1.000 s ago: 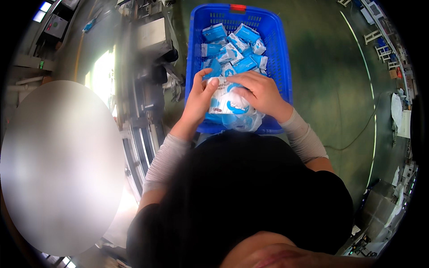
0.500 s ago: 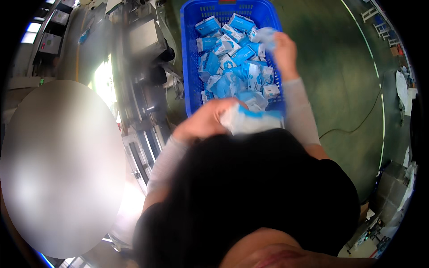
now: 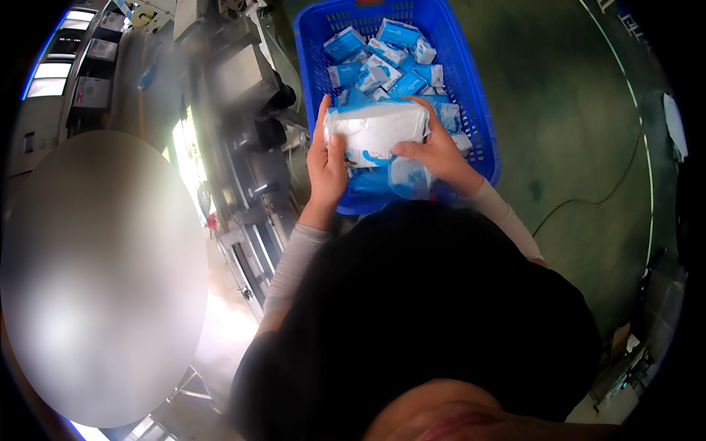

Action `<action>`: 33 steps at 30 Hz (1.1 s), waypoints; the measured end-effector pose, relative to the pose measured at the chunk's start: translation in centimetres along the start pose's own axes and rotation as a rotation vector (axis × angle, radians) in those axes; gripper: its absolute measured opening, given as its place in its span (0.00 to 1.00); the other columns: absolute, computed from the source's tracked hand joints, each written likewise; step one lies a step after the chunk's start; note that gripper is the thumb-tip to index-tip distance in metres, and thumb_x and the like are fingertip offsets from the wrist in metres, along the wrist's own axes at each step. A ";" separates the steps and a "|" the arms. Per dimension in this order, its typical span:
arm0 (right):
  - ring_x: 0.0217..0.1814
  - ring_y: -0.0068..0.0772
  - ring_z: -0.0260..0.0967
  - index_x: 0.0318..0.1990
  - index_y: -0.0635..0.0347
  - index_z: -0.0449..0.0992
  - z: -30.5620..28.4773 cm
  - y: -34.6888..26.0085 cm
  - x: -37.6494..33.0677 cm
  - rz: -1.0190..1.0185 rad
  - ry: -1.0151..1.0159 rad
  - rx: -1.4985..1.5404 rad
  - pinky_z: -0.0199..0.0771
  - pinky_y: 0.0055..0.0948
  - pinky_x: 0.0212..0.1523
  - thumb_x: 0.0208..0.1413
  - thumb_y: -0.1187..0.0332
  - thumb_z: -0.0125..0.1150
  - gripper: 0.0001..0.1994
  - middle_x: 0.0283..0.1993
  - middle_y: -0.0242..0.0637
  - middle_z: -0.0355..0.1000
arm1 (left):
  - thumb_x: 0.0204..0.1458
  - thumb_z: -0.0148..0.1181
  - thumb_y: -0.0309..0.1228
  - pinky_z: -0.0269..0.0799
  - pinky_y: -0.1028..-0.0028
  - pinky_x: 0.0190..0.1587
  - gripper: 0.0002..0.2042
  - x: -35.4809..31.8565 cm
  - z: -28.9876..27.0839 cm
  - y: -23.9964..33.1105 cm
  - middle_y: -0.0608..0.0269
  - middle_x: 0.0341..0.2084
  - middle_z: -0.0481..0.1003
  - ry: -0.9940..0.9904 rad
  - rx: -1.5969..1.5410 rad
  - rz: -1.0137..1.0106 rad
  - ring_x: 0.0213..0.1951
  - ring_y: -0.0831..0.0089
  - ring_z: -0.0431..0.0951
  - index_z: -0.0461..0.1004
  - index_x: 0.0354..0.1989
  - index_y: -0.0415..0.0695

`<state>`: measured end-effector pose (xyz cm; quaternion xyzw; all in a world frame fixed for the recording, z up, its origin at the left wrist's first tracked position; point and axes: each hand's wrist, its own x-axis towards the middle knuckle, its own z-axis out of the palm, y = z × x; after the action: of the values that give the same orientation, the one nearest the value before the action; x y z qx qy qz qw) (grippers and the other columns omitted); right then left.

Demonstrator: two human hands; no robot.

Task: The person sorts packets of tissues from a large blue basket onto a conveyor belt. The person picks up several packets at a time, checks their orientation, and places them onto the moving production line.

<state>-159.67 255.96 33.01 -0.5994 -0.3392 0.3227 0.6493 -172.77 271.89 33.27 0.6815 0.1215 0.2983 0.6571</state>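
A white and blue soft tissue pack (image 3: 376, 126) is held level between my two hands, above the blue plastic basket (image 3: 476, 110). My left hand (image 3: 326, 167) closes on its left end, thumb on the near face. At the other end, my right hand (image 3: 440, 154) grips the pack with its thumb pressed on the front. Beneath and beyond it, several smaller blue and white packs (image 3: 404, 82) lie jumbled in the basket. Crumpled clear and blue film (image 3: 407, 178) lies at the basket's near end, partly hidden by the held pack.
To the left runs a machine with metal rails (image 3: 254, 250) and dark parts. A large blurred grey oval (image 3: 103, 279) covers the far left of the view. On the right, a dark cable (image 3: 588, 204) crosses the green floor (image 3: 559, 132) near a pale line.
My right hand has come from the basket's right side, where it held pale film, onto the pack. My left hand has carried the pack forward, away from my body and over the basket.
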 end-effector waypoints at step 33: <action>0.50 0.30 0.68 0.61 0.64 0.61 -1.2 -3.9 0.9 -0.065 0.160 -0.265 0.66 0.26 0.51 0.65 0.56 0.46 0.24 0.49 0.43 0.71 | 0.49 0.66 0.36 0.67 0.72 0.53 0.29 -0.3 -0.9 2.9 0.56 0.49 0.71 -0.043 -0.498 -0.504 0.51 0.71 0.72 0.62 0.56 0.34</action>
<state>-158.11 255.78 36.92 -0.6922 -0.3453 0.2051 0.5996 -174.15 272.18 35.95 0.4552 0.1956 0.1331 0.8584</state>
